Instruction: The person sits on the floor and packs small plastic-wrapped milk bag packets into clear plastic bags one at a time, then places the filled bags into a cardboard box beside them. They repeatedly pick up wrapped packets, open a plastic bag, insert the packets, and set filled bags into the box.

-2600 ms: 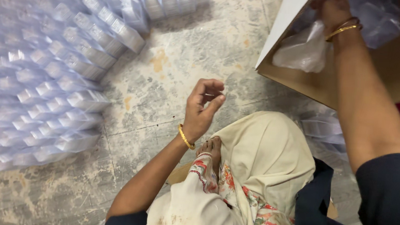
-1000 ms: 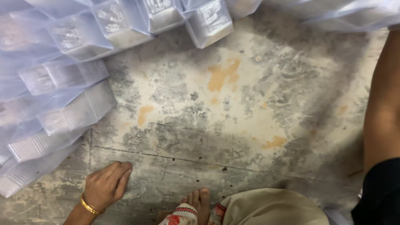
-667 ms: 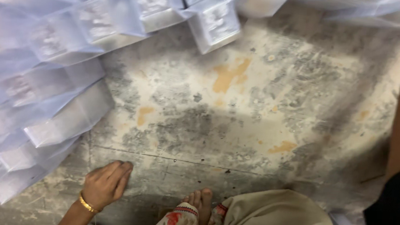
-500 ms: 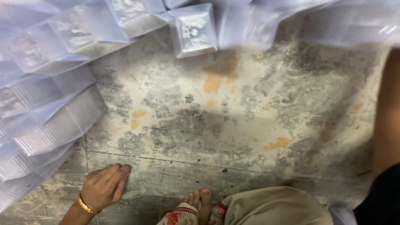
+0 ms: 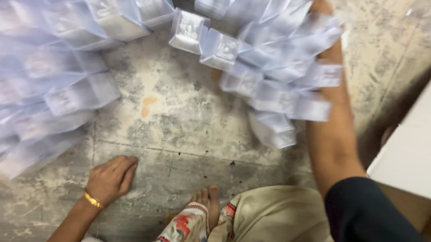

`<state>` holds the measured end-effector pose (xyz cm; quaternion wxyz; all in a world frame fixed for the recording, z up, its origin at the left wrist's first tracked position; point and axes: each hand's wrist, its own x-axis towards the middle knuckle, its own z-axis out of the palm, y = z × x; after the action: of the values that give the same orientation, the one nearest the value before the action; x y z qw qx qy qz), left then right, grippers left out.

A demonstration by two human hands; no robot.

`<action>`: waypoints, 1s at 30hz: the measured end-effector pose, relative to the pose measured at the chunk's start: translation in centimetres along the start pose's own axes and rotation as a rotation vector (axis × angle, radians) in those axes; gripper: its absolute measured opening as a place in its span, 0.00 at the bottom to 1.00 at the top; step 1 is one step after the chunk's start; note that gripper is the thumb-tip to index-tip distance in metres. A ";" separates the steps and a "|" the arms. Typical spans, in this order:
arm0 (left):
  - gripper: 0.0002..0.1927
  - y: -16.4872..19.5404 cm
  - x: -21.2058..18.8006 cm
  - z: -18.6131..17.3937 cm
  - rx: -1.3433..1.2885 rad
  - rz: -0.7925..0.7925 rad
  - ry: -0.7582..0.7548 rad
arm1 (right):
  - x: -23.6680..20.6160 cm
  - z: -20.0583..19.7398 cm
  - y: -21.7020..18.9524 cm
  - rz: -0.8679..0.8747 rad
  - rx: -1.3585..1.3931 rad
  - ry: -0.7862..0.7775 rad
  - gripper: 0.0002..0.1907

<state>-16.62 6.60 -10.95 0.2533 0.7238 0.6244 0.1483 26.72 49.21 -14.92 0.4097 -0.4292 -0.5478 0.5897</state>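
My right arm has swung a fanned string of clear plastic packets over the floor, its hand hidden so I cannot tell its grip, while my left hand rests flat, empty, on the mottled grey concrete floor.

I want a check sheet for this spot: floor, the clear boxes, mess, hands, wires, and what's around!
Surface: worn, stained concrete floor.
Job's things: a string of clear boxes, blurred, draped over the right forearm; a big pile lies to the left.
Clutter: nothing seen.
Grippers: left hand rests flat on the floor, with a gold bangle on the wrist; the right hand is hidden behind the boxes.
Cables: nothing seen.
Surroundings: carton at right; bare toes and beige cloth below.
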 end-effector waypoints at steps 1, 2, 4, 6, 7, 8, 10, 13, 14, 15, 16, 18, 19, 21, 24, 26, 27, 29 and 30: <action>0.05 0.1 -0.1 -0.1 -0.012 -0.013 0.003 | -0.4 1.3 -0.2 0.012 0.008 -0.032 0.19; 0.05 0.2 -0.1 -0.1 -0.025 -0.027 0.006 | -1.0 2.2 -0.3 0.024 0.017 -0.065 0.19; 0.06 0.4 -0.5 -0.1 -0.048 -0.068 0.024 | -2.6 4.1 -0.9 0.040 0.032 -0.124 0.20; 0.08 0.7 -1.1 0.0 -0.072 -0.127 0.055 | -4.4 6.0 -1.6 0.062 0.055 -0.185 0.20; 0.09 0.8 -1.3 0.1 -0.092 -0.169 0.051 | -5.1 6.7 -2.0 0.068 0.067 -0.216 0.21; 0.10 0.8 -1.5 0.2 -0.111 -0.211 0.048 | -5.8 7.6 -2.2 0.077 0.077 -0.250 0.21; 0.11 0.9 -1.9 0.3 -0.172 -0.272 0.090 | -7.2 9.5 -2.4 0.094 0.110 -0.314 0.21; 0.12 1.5 -1.9 0.2 -0.269 -0.302 0.254 | -9.0 10.9 -3.6 0.078 0.178 -0.326 0.22; 0.11 2.0 -1.8 0.2 -0.278 -0.291 0.338 | -9.6 10.8 -4.4 0.057 0.204 -0.289 0.23; 0.10 2.8 -1.6 0.0 -0.292 -0.276 0.427 | -10.4 10.4 -5.4 0.025 0.196 -0.179 0.23; 0.10 3.9 -1.2 -0.1 -0.333 -0.239 0.511 | -11.3 9.5 -6.3 -0.006 0.167 -0.044 0.23; 0.08 7.1 -0.5 -0.7 -0.420 -0.160 0.675 | -13.4 7.9 -9.3 -0.077 0.087 0.211 0.20; 0.07 9.1 0.1 -1.1 -0.482 -0.134 0.695 | -14.4 7.3 -11.1 -0.129 0.066 0.317 0.18; 0.05 14.0 1.4 -2.2 -0.602 -0.081 0.726 | -17.4 6.2 -14.6 -0.177 0.091 0.426 0.15; 0.12 21.7 4.8 -4.5 -0.807 0.167 0.506 | -24.7 6.5 -18.4 -0.179 0.254 0.439 0.12; 0.31 25.6 7.0 -6.5 -0.581 0.393 0.275 | -28.7 7.2 -20.2 -0.193 0.359 0.455 0.12; 0.40 27.5 8.3 -7.0 -0.506 0.537 0.194 | -30.4 7.3 -21.1 -0.217 0.382 0.438 0.12; 0.50 30.8 10.0 -7.1 -0.446 0.618 0.072 | -33.3 7.9 -22.2 -0.254 0.427 0.398 0.12; 0.55 31.9 10.6 -7.0 -0.408 0.656 0.016 | -34.3 8.2 -22.6 -0.270 0.440 0.382 0.14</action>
<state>7.99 15.28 11.36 0.3263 0.8186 0.3195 0.3483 29.31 15.54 9.82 0.6629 -0.3566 -0.3722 0.5431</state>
